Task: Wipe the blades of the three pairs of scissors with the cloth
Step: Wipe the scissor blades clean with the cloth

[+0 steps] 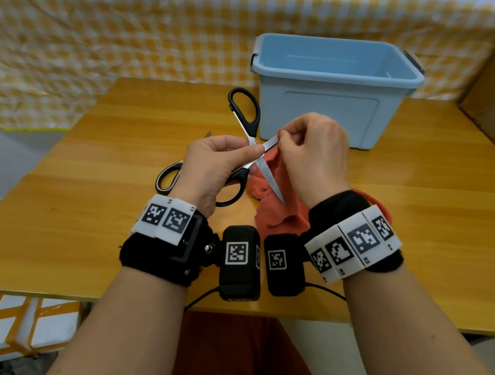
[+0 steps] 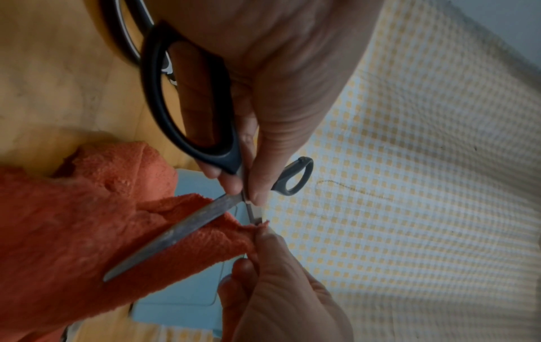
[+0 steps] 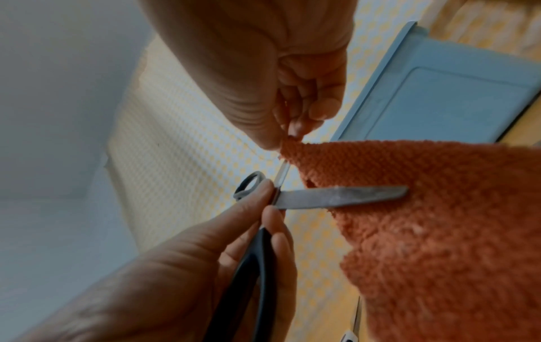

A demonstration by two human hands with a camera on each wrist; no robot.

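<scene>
1. Two hands share one pair of black-handled steel scissors [image 1: 247, 154], held opened wide above the wooden table [image 1: 399, 220] in front of the pale blue plastic bin [image 1: 330, 102].
2. The left hand [image 1: 210, 164] grips it at the pivot, thumb and fingers curled round the lower handle.
3. The right hand [image 1: 312, 152] pinches a fold of the orange terry cloth [image 1: 273, 202] round the upper blade [image 1: 270, 142], near its tip; the rest of the cloth hangs down to the table.
4. The lower blade [image 2: 175, 231] lies bare against the cloth.
5. Judged step: wiping one blade of this pair.
6. The next move seems to call for drawing the pinched cloth along the blade, fingers kept off the edge, then doing the bare blade.
7. Another pair with a black and white handle [image 1: 168, 177] lies behind the left hand; a third pair cannot be clearly made out.
</scene>
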